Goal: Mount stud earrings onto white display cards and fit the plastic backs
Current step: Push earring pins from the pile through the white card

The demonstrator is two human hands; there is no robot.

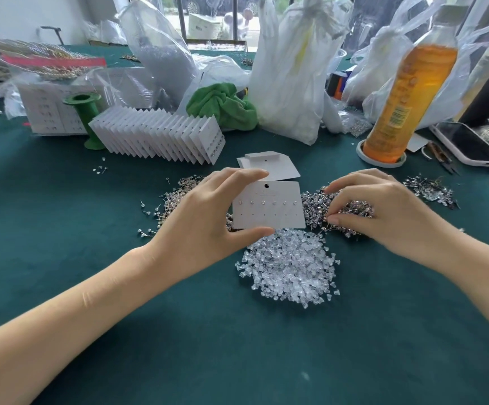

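Six studs sit in the top row of the white card (269,206), which the left hand (208,217) pinches by its edges, forefinger above and thumb below. At three o'clock from the card, the right hand (377,209) pinches into the stud pile (351,210). Clear plastic backs (290,267) lie heaped at six o'clock, on the green table (237,346).

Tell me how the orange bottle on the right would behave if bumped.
The orange bottle looks tall and narrow, so it would probably tip easily. It appears nearly full, so likely heavy. The white ring around its base may steady it a little.
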